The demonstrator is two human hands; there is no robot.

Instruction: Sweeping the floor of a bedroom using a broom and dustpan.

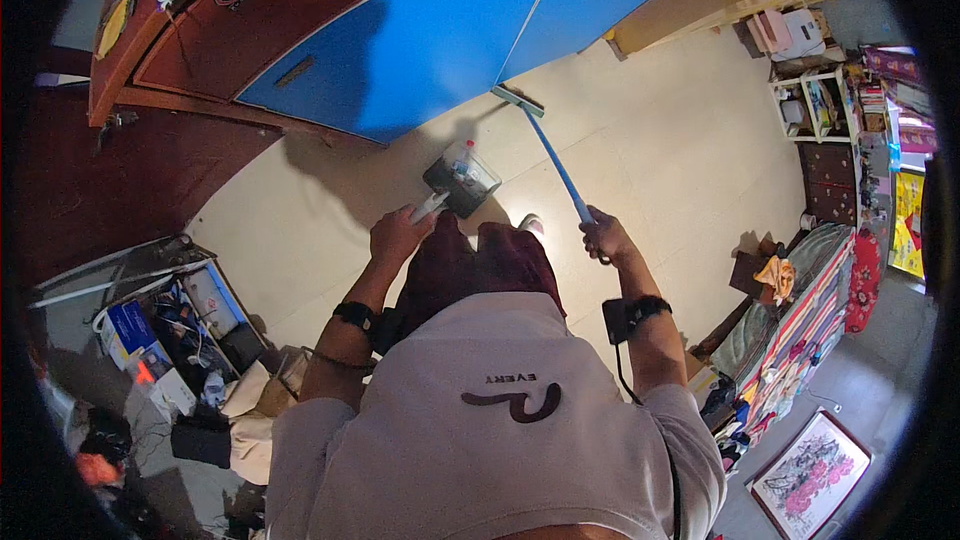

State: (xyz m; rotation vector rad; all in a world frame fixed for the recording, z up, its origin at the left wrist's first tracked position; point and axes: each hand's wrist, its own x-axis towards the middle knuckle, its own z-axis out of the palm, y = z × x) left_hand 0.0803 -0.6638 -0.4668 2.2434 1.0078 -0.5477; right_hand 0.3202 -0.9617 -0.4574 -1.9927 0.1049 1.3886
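Observation:
My right hand [606, 237] is closed round the upper end of a blue broom handle [556, 162]. The broom's narrow grey-green head [518, 100] rests on the floor beside the lower edge of the blue cabinet doors. In my left hand [400, 236] is the pale handle of a dustpan [486, 176], held low in front of my legs. A clear plastic bottle [462, 162] with a red cap lies in the dustpan, and whatever else it holds is too small to tell. Bands with dark devices wrap both my wrists.
Blue doors [420, 50] of a red-brown cabinet run along the far side. Boxes and loose goods crowd an open crate [215, 295] at the left. At the right stand a white shelf [812, 105] and a bed with a striped cover [800, 310]. Pale floor [660, 140] lies between.

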